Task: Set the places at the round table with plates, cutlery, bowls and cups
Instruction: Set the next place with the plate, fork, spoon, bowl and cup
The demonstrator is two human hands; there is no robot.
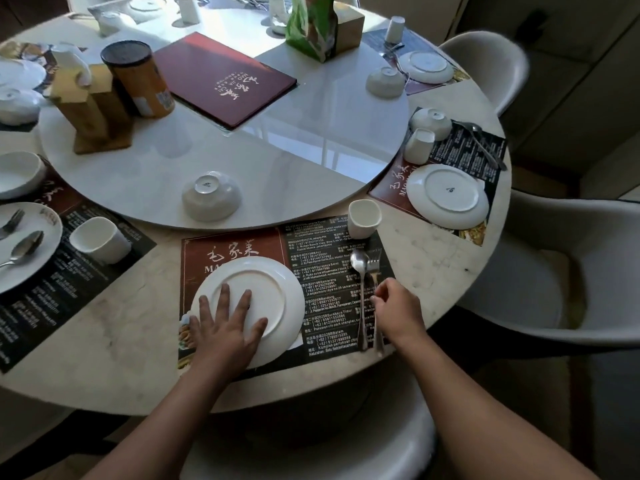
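A white plate (273,289) lies upside down on the near placemat (329,303). My left hand (225,327) rests flat on the plate, fingers spread. To the right a spoon (360,271) and a fork (374,268) lie side by side on the mat. My right hand (398,311) pinches the fork's handle. A white cup (363,218) stands upright at the mat's far right corner. An upturned white bowl (211,195) sits on the turntable (294,161) just beyond the mat.
Other places hold plates, bowls and cups: right setting plate (446,195), left cup (98,239). On the turntable stand a red menu (225,77), an orange canister (142,81), a wooden holder (90,112) and a green packet (311,26). White chairs (540,271) ring the table.
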